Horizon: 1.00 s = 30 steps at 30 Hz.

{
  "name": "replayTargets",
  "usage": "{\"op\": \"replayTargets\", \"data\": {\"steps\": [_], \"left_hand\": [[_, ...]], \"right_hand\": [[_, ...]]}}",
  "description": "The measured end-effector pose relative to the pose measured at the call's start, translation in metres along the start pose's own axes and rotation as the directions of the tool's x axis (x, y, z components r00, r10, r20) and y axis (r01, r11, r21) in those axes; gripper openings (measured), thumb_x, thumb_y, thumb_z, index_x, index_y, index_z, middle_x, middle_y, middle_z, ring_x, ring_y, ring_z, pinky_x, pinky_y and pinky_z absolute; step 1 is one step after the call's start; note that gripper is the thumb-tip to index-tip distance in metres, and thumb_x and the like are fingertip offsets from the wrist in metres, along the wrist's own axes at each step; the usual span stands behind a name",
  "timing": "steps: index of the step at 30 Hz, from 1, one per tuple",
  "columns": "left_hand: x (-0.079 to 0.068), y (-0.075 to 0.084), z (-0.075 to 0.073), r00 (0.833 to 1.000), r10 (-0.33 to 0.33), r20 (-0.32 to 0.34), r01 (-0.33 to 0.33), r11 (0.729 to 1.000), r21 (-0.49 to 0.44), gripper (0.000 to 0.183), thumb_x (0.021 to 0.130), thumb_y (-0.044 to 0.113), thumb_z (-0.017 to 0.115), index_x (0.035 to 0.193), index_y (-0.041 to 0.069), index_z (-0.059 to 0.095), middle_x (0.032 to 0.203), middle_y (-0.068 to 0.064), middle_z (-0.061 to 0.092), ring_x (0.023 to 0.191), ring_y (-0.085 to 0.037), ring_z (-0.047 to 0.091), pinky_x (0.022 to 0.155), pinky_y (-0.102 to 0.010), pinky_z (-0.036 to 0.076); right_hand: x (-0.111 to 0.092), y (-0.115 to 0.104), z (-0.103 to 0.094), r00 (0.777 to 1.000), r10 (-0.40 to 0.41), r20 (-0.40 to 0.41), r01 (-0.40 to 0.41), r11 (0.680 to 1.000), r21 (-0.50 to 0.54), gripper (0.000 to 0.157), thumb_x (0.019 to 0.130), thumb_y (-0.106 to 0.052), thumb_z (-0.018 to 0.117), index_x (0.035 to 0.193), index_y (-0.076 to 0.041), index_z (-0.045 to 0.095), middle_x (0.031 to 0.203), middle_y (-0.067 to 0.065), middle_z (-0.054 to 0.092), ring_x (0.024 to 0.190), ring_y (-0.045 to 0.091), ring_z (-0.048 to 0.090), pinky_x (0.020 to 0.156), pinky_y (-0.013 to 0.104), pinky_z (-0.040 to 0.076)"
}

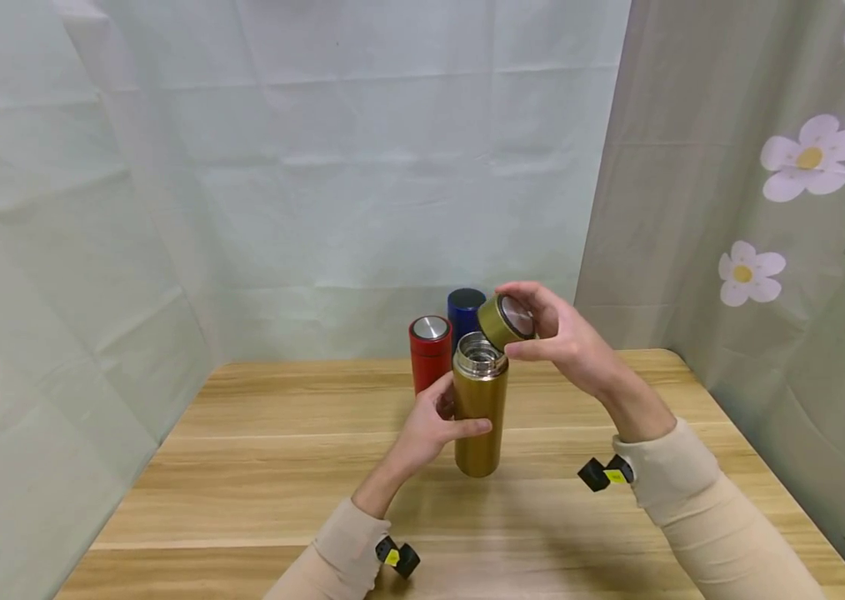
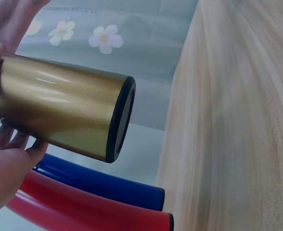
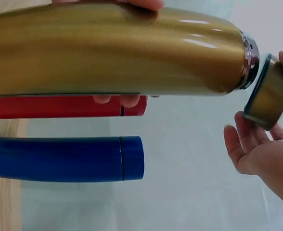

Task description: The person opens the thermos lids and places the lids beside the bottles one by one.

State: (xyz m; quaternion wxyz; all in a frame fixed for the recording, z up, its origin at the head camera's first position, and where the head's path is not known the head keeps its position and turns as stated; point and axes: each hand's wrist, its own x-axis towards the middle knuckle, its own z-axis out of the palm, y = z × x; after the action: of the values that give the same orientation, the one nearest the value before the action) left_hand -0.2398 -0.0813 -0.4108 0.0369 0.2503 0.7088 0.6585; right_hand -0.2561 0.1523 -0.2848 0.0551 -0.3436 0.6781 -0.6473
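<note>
My left hand grips a gold thermos flask round its body, thumb across the front. The flask stands nearly upright in the head view, its steel mouth uncovered. Its black-rimmed base shows in the left wrist view, raised off the wood. Between the thumb and fingers of my right hand is the gold lid, with a steel disc on top. It is held tilted, just off the mouth at the upper right. Behind the left hand stands a red flask, partly hidden; a blue flask stands beside it, both lidded.
The flasks are over a light wooden table. A pale cloth hangs right behind its back edge. On the right side a curtain with printed flowers runs close along the table.
</note>
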Motion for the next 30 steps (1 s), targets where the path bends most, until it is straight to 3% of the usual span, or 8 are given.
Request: {"op": "replayTargets", "data": {"steps": [7, 11, 21, 26, 30], "left_hand": [[-0.001, 0.001, -0.002, 0.998, 0.024, -0.053, -0.026, 0.999, -0.041, 0.071, 0.088, 0.024, 0.085, 0.150, 0.018, 0.051, 0.141, -0.006, 0.060, 0.127, -0.028, 0.059, 0.110, -0.049, 0.048], [-0.001, 0.005, -0.004, 0.997, 0.034, -0.076, -0.036, 0.999, -0.025, 0.074, 0.087, 0.028, 0.087, 0.151, 0.015, 0.050, 0.139, -0.008, 0.062, 0.124, -0.028, 0.061, 0.107, -0.049, 0.050], [-0.002, 0.017, -0.016, 0.992, 0.075, -0.097, -0.074, 0.997, 0.017, 0.081, 0.083, 0.034, 0.090, 0.151, 0.012, 0.050, 0.136, -0.010, 0.064, 0.121, -0.030, 0.064, 0.105, -0.049, 0.052], [-0.004, 0.023, -0.024, 0.991, 0.073, -0.116, -0.068, 0.996, 0.053, 0.080, 0.083, 0.035, 0.090, 0.150, 0.014, 0.051, 0.136, -0.008, 0.064, 0.121, -0.029, 0.063, 0.105, -0.050, 0.052], [-0.005, 0.029, -0.032, 0.983, 0.113, -0.146, -0.102, 0.991, 0.082, 0.083, 0.083, 0.037, 0.090, 0.152, 0.015, 0.050, 0.138, -0.009, 0.064, 0.122, -0.030, 0.063, 0.106, -0.054, 0.049]], "right_hand": [[-0.002, -0.002, -0.001, 0.999, -0.013, -0.037, 0.013, 1.000, -0.015, 0.070, 0.088, 0.008, 0.067, 0.150, -0.010, 0.038, 0.139, 0.017, 0.047, 0.119, 0.031, 0.052, 0.097, 0.031, 0.053], [-0.005, -0.003, -0.003, 0.999, -0.023, -0.032, 0.021, 0.997, -0.070, 0.068, 0.091, 0.004, 0.067, 0.152, -0.011, 0.041, 0.142, 0.016, 0.047, 0.123, 0.033, 0.052, 0.096, 0.031, 0.052], [-0.008, 0.001, -0.003, 0.998, -0.043, -0.051, 0.039, 0.995, -0.094, 0.061, 0.092, 0.002, 0.069, 0.144, -0.013, 0.042, 0.136, 0.019, 0.049, 0.108, 0.030, 0.057, 0.085, 0.029, 0.056], [-0.009, 0.003, -0.003, 0.993, -0.083, -0.087, 0.066, 0.982, -0.177, 0.058, 0.092, -0.002, 0.071, 0.144, -0.011, 0.047, 0.136, 0.015, 0.053, 0.114, 0.033, 0.055, 0.090, 0.031, 0.053], [-0.009, 0.004, -0.002, 0.987, -0.095, -0.131, 0.061, 0.969, -0.240, 0.058, 0.091, -0.006, 0.076, 0.141, -0.009, 0.046, 0.133, 0.012, 0.059, 0.120, 0.032, 0.053, 0.102, 0.037, 0.043]]}}
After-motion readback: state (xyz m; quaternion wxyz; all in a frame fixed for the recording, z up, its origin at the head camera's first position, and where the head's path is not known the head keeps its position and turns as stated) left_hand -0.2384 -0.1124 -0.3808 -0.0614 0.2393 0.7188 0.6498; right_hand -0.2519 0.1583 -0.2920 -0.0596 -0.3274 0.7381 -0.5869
